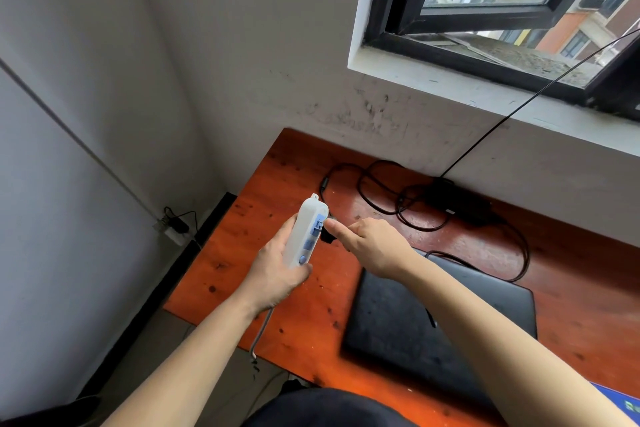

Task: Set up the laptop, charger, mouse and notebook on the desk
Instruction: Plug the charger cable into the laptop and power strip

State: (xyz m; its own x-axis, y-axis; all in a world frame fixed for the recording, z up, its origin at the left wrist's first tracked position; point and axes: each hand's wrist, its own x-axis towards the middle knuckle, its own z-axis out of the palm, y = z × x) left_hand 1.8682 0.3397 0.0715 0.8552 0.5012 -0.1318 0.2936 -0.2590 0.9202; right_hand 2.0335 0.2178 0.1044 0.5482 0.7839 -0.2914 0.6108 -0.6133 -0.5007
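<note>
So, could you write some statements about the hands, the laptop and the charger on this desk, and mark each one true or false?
1. The left hand holds a white power strip. True.
2. The laptop stands open. False: its lid is shut and it lies flat on the desk.
3. The right hand rests on the laptop. False: it is at the power strip, pinching a black plug.
4. The charger brick lies on the desk near the wall. True.
</note>
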